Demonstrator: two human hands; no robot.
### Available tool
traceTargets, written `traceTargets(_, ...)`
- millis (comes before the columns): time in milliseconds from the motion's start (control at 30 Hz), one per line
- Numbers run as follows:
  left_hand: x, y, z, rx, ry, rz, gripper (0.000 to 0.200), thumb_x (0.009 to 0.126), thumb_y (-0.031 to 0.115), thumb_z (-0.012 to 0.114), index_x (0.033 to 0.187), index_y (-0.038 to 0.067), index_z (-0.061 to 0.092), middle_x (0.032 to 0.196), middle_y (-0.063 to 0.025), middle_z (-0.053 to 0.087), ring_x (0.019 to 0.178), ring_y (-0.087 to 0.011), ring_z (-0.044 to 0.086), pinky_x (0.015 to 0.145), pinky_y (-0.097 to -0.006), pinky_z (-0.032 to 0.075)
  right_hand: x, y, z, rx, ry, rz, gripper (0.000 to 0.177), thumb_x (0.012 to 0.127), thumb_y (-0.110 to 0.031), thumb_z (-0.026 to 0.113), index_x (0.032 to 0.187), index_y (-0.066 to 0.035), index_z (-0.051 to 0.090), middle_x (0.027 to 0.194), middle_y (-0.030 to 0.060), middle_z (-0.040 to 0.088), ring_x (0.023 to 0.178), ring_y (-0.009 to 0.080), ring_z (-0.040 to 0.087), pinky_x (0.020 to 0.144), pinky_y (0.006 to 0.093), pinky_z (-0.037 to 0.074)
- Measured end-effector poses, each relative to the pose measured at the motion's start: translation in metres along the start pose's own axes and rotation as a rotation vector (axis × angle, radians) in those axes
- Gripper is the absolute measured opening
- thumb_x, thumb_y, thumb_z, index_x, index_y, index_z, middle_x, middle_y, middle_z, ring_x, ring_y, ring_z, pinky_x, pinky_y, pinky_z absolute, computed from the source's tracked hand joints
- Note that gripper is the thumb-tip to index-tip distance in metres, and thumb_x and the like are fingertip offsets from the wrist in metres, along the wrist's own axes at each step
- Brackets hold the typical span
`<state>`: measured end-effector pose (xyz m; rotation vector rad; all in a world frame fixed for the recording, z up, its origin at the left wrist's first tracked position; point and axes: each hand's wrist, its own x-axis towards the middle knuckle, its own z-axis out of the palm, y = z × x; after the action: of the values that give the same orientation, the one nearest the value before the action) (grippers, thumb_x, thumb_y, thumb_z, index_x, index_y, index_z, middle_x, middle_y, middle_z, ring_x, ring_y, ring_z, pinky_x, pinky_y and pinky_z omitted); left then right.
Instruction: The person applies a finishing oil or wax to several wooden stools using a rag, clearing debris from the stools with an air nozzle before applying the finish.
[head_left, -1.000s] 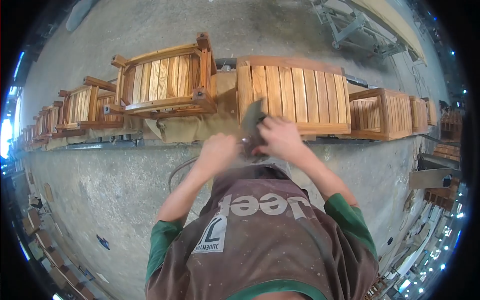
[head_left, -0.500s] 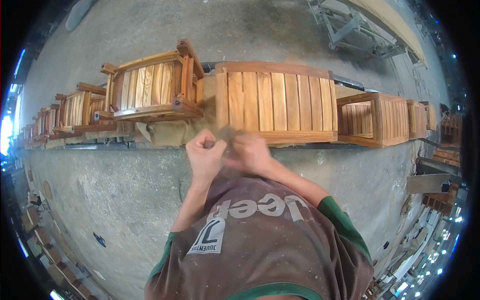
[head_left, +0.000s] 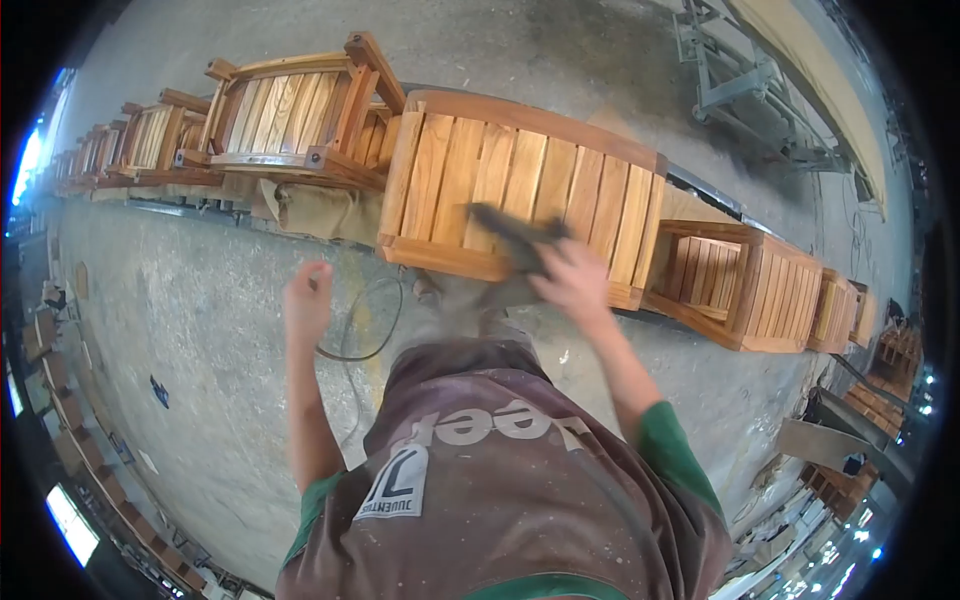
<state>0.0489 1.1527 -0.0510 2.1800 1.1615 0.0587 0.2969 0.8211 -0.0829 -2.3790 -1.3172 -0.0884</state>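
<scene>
My right hand (head_left: 575,280) is closed on a dark grey cloth (head_left: 515,235), which is smeared by motion. The cloth lies over the front edge and slats of a wooden slatted piece (head_left: 500,175), with part of it hanging below the edge. My left hand (head_left: 308,300) is held apart, over the floor to the left of this piece. Its fingers are curled in and I see nothing in them.
A wooden piece with its legs showing (head_left: 285,115) stands to the left, with more in a row beyond. Another slatted piece (head_left: 780,295) is at the right. Brown cloth (head_left: 320,212) hangs below the row. A dark hose (head_left: 385,345) loops on the floor. A metal frame (head_left: 735,90) stands behind.
My hands were close together at the slatted piece's front left corner, around a dark blurred thing. My left hand has moved away left, and my right hand has moved right with the cloth.
</scene>
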Motion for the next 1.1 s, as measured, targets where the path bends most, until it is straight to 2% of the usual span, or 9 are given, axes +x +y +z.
traceTargets(100,-0.006,-0.044,0.040,-0.030,-0.038,0.007,0.025,0.093,0.018,0.064,0.112,0.003,0.066,0.056,-0.0051,0.049,0.050,-0.0116,0.045,0.049,-0.0317,0.037,-0.080,0.075,-0.027,-0.244,0.106,0.372,0.033,0.066,-0.024,0.078,0.094,-0.009,0.071,0.097,0.0098,0.062,0.087,0.0297,0.061,0.070,0.0400,0.051)
traceTargets(167,-0.002,-0.046,0.048,-0.087,-0.090,-0.035,0.027,0.091,0.017,0.064,0.115,0.004,0.065,0.057,-0.0076,0.052,0.051,-0.0137,0.047,0.051,-0.0333,0.039,-0.084,0.061,-0.020,-0.319,0.106,0.493,0.028,0.066,-0.021,0.078,0.090,-0.009,0.071,0.100,0.0100,0.063,0.092,0.0298,0.060,0.071,0.0397,0.050)
traceTargets(300,0.016,-0.031,0.080,-0.238,-0.215,-0.085,0.043,0.083,0.012,0.064,0.125,0.003,0.060,0.060,-0.0088,0.056,0.052,-0.0151,0.051,0.054,-0.0332,0.042,0.019,-0.060,0.040,-0.203,0.156,0.114,0.024,0.063,-0.027,0.075,0.072,-0.008,0.065,0.116,0.0079,0.062,0.091,0.0279,0.057,0.074,0.0454,0.044)
traceTargets(433,0.030,-0.020,0.090,-0.447,-0.329,-0.020,0.061,0.074,0.009,0.062,0.133,-0.002,0.053,0.059,-0.0057,0.056,0.052,-0.0120,0.049,0.053,-0.0292,0.042,0.135,-0.141,0.109,-0.017,0.135,-0.085,0.026,0.066,-0.028,0.073,0.083,-0.009,0.065,0.118,0.0063,0.061,0.105,0.0293,0.052,0.089,0.0485,0.039)
traceTargets(667,0.053,-0.013,0.076,-0.281,-0.417,0.039,0.064,0.079,0.030,0.078,0.127,-0.007,0.057,0.059,-0.0007,0.051,0.052,-0.0080,0.042,0.049,-0.0273,0.035,0.239,-0.001,0.112,-0.137,0.159,-0.029,0.027,0.069,-0.028,0.072,0.088,-0.010,0.066,0.101,0.0036,0.065,0.101,0.0292,0.055,0.089,0.0424,0.046)
traceTargets(867,0.064,-0.006,0.068,-0.182,-0.481,0.072,0.063,0.081,0.027,0.079,0.129,-0.006,0.056,0.058,0.0025,0.048,0.051,-0.0056,0.037,0.047,-0.0250,0.031,0.090,0.168,0.007,-0.482,0.355,0.389,0.031,0.080,-0.025,0.065,0.102,-0.003,0.064,0.105,0.0131,0.067,0.100,0.0319,0.061,0.089,0.0398,0.047)
traceTargets(1000,0.063,-0.001,0.064,-0.148,-0.514,-0.103,0.057,0.084,0.018,0.077,0.131,-0.003,0.053,0.057,0.0039,0.046,0.047,-0.0045,0.037,0.043,-0.0242,0.028,-0.066,0.163,-0.013,0.003,0.043,1.068,0.032,0.089,-0.026,0.062,0.104,0.002,0.061,0.095,0.0232,0.065,0.098,0.0406,0.061,0.084,0.0481,0.050)
traceTargets(1067,0.062,0.003,0.062,-0.110,-0.538,-0.153,0.052,0.086,0.016,0.074,0.132,0.000,0.054,0.056,0.0044,0.045,0.044,-0.0039,0.037,0.040,-0.0244,0.026,-0.136,0.106,0.000,0.424,0.259,1.176,0.036,0.094,-0.027,0.059,0.115,0.003,0.059,0.105,0.0245,0.066,0.100,0.0385,0.063,0.088,0.0428,0.049)
traceTargets(1100,0.063,0.002,0.059,-0.120,-0.565,-0.171,0.051,0.087,0.015,0.072,0.132,0.002,0.054,0.055,0.0044,0.044,0.043,-0.0039,0.036,0.039,-0.0248,0.027,-0.165,0.086,0.019,0.574,0.452,1.189,0.038,0.095,-0.027,0.059,0.119,0.003,0.059,0.107,0.0194,0.068,0.100,0.0285,0.065,0.088,0.0401,0.049)
